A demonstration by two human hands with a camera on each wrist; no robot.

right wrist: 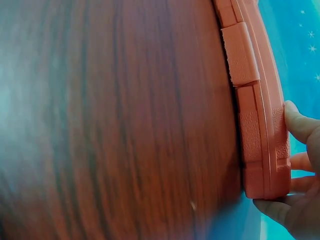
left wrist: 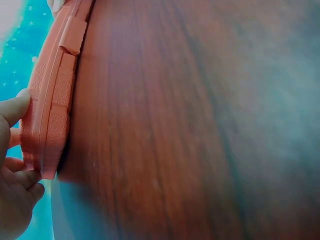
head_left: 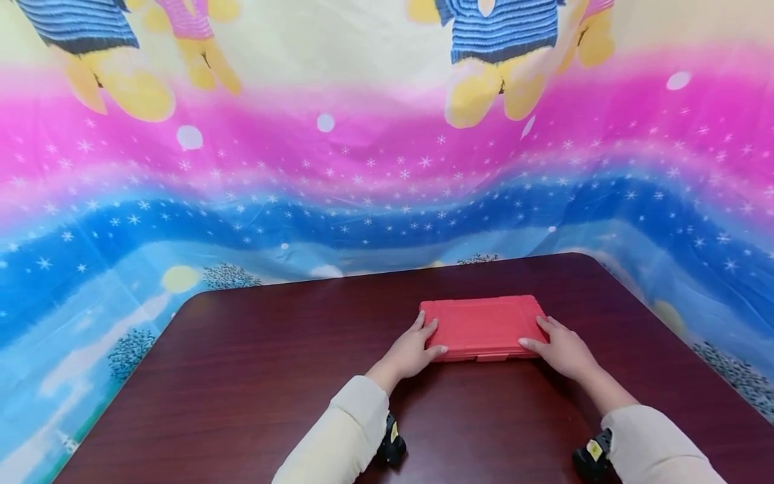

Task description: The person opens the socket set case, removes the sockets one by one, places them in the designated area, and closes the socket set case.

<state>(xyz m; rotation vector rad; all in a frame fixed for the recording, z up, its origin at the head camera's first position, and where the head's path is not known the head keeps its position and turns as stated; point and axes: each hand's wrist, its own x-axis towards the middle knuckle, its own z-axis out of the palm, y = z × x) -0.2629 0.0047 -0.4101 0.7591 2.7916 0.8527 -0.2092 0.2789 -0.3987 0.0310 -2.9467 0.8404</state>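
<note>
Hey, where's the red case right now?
In the head view, the red case lies right of centre on the dark table, between the left hand at one end and the right hand at the other.

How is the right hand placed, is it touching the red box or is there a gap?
Touching. The right wrist view shows the right hand with its thumb against the red box and a finger meeting the box's end.

The grip holds a red case, seemingly on the table.
</note>
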